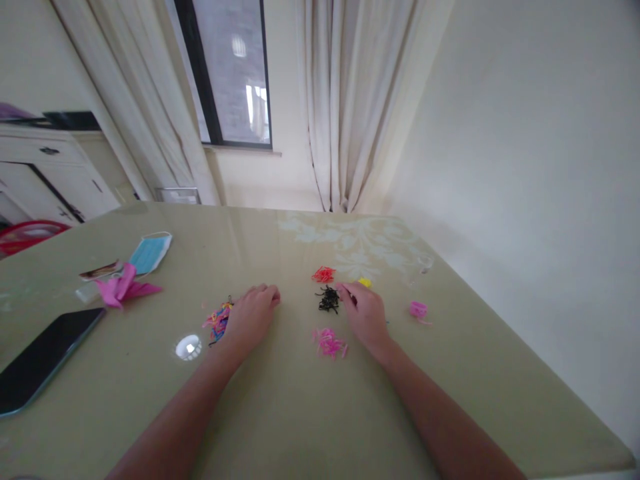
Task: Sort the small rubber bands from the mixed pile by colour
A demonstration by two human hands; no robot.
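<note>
My left hand (254, 312) rests on the table at the right edge of a mixed heap of small coloured pieces (219, 323), partly covering it. Its fingers are curled together, and whatever may be in them is hidden. Beside a pile of thin black pieces (329, 299), my right hand (366, 312) has thumb and forefinger pinched; anything between them is too small to name. Behind the black pile lies a red pile (324, 274), and in front of it a pink pile (330, 343). Yellow pieces (365, 283) show partly behind my right hand.
Farther right sit a pink coil (419, 310) and a clear object (425, 264). To the left are a shiny clear dome (189, 347), a phone (47, 357), folded pink paper (123, 287) and a blue face mask (151, 253). A wall (540, 200) borders the table's right side.
</note>
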